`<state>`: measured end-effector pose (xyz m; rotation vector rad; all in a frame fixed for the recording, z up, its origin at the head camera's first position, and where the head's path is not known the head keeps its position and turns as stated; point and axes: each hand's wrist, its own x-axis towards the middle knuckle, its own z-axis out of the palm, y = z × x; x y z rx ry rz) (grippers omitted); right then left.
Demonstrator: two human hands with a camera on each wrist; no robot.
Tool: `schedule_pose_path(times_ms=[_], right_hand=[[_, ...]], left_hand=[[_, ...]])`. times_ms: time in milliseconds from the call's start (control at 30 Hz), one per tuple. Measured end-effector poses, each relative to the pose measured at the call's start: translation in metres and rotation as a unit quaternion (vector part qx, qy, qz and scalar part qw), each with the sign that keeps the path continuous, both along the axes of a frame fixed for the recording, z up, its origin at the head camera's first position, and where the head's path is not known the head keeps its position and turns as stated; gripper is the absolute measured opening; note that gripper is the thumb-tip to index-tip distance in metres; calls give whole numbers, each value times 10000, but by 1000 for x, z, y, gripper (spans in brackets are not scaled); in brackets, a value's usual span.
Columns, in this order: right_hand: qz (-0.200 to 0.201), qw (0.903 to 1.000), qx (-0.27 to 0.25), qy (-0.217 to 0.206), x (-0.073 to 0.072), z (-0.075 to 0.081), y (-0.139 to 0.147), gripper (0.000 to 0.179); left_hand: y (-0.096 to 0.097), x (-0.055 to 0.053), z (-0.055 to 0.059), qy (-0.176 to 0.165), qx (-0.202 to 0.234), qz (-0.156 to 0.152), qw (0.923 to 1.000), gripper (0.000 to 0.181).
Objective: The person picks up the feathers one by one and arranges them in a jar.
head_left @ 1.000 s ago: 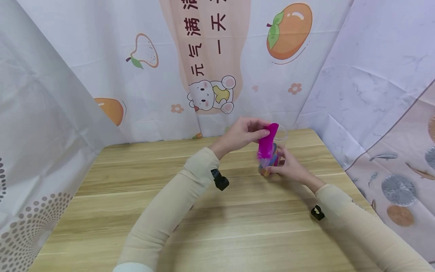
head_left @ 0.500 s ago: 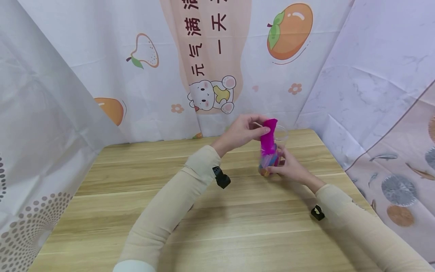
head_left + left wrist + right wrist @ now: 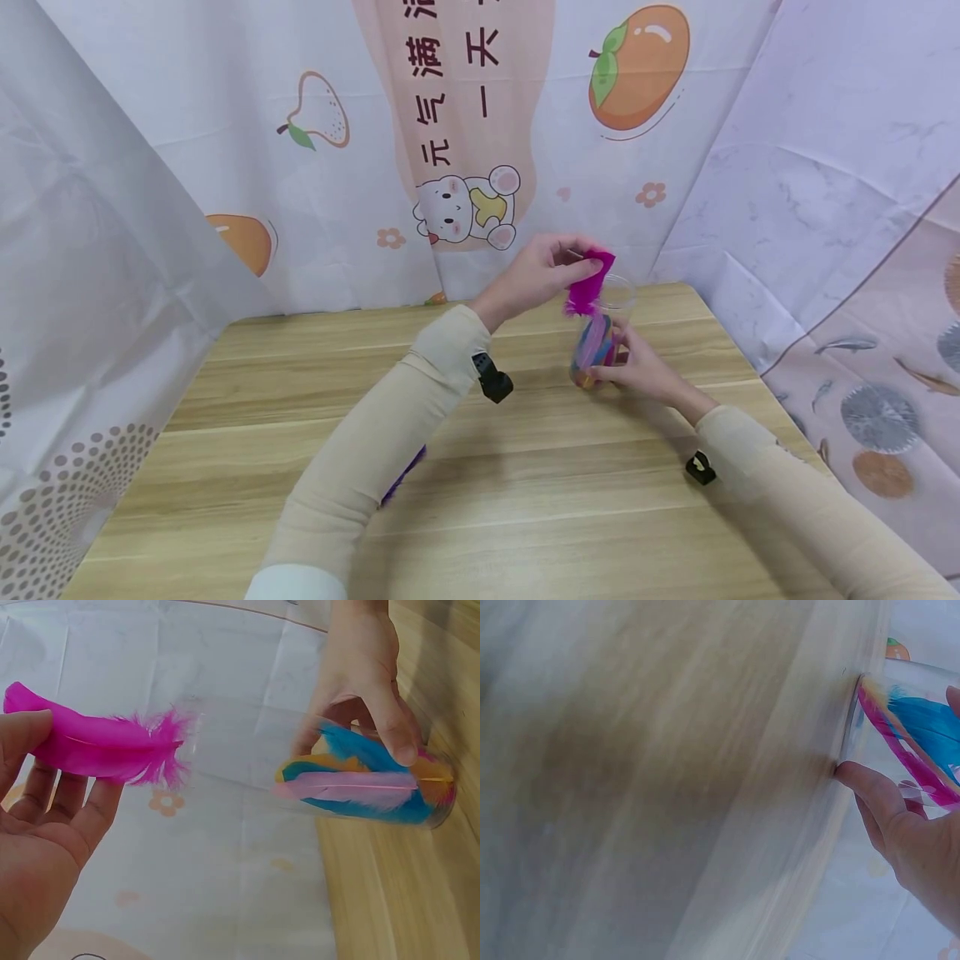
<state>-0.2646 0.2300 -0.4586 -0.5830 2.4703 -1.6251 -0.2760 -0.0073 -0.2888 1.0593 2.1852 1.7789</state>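
Note:
In the head view my left hand pinches a magenta feather between thumb and fingers, its fluffy end pointing down by the rim of a clear plastic cup. The left wrist view shows that magenta feather just off the cup's mouth. My right hand grips the cup low down, and the cup stands on the table. Inside it are a pale pink feather, a blue feather and orange ones. The right wrist view also shows a magenta strip in the cup.
A purple feather lies on the wooden table, partly hidden by the left forearm. Printed curtains hang close behind the table and on both sides. A black wrist camera mount sits at the left cuff.
My left hand has risen with the magenta feather, whose lower end has gone up from in front of the cup to near its rim. More of the purple feather shows. The right hand stays put.

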Motion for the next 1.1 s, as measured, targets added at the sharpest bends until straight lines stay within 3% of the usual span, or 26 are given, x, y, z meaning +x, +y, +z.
schedule_pose_path(times_ms=[200,333,600,1100], right_hand=[[0,10000,-19,39,-1,-1,-1,92],[8,10000,-40,78,-2,-2,-1,92],[0,10000,-57,20,0,-2,0,92],[-12,10000,-6,8,-3,-4,1,87]], left_hand=[[4,-4,7,-392,557,-166,9975,20],[6,-5,10,-262,744,-212,9967,19],[11,-5,9,176,611,-389,9972,18],[20,-10,-2,-132,334,-459,9983,19]])
